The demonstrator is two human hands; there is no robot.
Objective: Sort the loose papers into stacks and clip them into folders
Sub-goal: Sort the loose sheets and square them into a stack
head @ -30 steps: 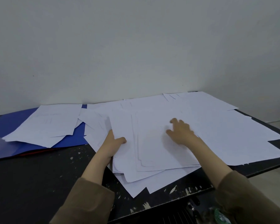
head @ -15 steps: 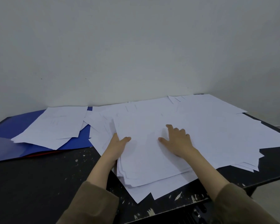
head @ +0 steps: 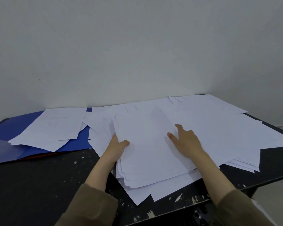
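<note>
Many loose white papers [head: 211, 128] lie spread over the middle and right of a black table [head: 39, 176]. In front of me sits a rough stack of papers [head: 147, 152]. My left hand [head: 116, 147] grips the stack's left edge, thumb on top and fingers underneath. My right hand [head: 184, 141] lies flat on the sheets with its fingers spread. At the left, an open blue folder [head: 10, 128] carries a smaller pile of white sheets [head: 52, 128].
A plain white wall rises right behind the table. The table's front edge [head: 178, 207] is chipped and paint-speckled, and some sheets overhang it. Bare black tabletop shows at front left. A floor strip [head: 281, 190] shows at right.
My right hand slid the upper sheets leftward onto the stack that my left hand holds, so the stack's edges line up more. My view has tilted up slightly.
</note>
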